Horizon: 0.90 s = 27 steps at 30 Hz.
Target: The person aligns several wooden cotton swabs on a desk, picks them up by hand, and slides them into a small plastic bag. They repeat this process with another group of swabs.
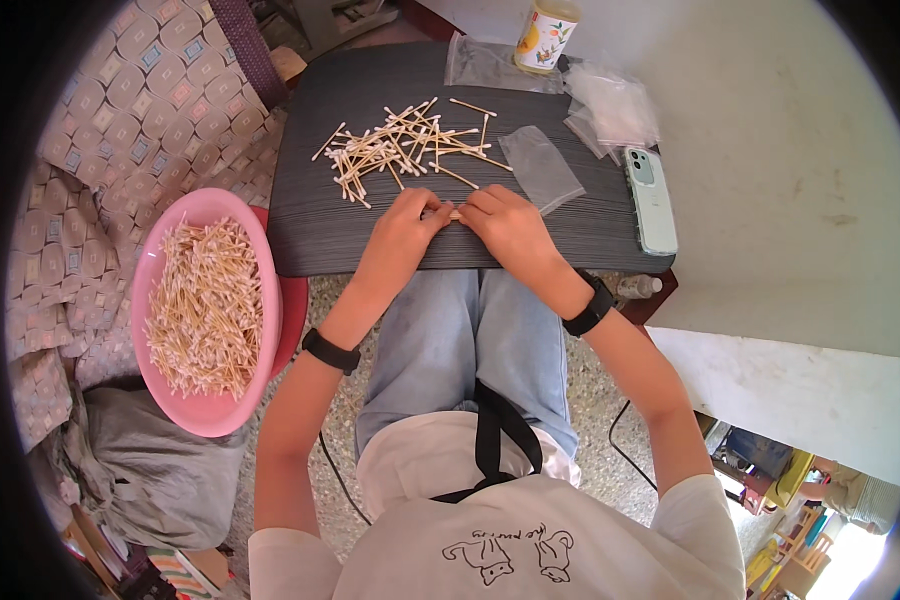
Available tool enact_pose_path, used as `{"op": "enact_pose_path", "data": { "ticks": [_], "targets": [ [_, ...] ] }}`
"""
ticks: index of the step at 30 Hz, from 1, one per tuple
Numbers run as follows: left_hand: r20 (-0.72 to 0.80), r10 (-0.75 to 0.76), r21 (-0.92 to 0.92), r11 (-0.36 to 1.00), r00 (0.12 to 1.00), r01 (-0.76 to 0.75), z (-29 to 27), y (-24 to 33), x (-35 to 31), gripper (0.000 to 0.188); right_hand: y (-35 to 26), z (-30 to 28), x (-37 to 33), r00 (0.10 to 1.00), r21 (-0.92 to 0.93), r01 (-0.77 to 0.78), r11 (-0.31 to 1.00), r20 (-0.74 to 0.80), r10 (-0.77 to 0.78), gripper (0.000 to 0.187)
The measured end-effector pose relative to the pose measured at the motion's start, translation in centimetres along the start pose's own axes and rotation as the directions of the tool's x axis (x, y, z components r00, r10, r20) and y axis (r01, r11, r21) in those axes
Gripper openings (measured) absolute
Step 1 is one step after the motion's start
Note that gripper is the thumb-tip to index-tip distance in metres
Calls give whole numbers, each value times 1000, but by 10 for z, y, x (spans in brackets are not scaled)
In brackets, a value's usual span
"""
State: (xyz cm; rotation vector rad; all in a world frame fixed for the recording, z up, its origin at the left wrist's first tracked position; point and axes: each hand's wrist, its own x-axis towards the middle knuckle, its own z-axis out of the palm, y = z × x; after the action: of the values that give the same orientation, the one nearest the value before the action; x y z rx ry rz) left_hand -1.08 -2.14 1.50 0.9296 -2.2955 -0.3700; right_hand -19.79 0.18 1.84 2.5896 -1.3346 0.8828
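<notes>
Both hands meet at the near part of a dark table (300, 225). My left hand (402, 232) is closed, with its fingertips on one end of a few cotton swabs (456, 214). On the other end, my right hand (515, 232) pinches with bent fingers. Only a short stretch of the sticks shows between the hands, so I cannot tell how many there are. Just beyond my fingers lies a loose pile of cotton swabs (400, 145), wooden-stemmed with white tips. An unfilled clear plastic bag (542, 168) lies flat beyond my right hand.
Left of the table, a pink basin (206, 424) full of cotton swabs sits on a red stool (292, 315). A pale green phone (652, 205) lies at the table's right edge. Farther back are stacked clear bags (615, 105) and a bottle with yellow contents (547, 35). A wall (770, 170) bounds the right side.
</notes>
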Motion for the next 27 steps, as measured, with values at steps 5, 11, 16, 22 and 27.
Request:
{"op": "enact_pose_path", "data": {
  "ticks": [5,11,16,22,27],
  "targets": [
    [-44,111,213,972,993,-100,8,2,2,15,-7,8,-5,999,-185,42,982,1,-43,10],
    [55,171,492,852,984,-176,18,-2,3,11,-6,8,-4,999,-143,48,989,33,-43,17],
    [125,256,563,777,959,-281,16,-3,3,10,-7,9,-5,998,-158,60,986,-26,-65,20],
    [138,187,419,879,973,-229,12,-7,2,11,-5,7,-4,994,-132,87,987,-60,-95,18],
    [146,172,444,869,974,-219,12,-1,5,12,-4,6,-6,996,-115,45,992,-74,-54,17]
  ]
}}
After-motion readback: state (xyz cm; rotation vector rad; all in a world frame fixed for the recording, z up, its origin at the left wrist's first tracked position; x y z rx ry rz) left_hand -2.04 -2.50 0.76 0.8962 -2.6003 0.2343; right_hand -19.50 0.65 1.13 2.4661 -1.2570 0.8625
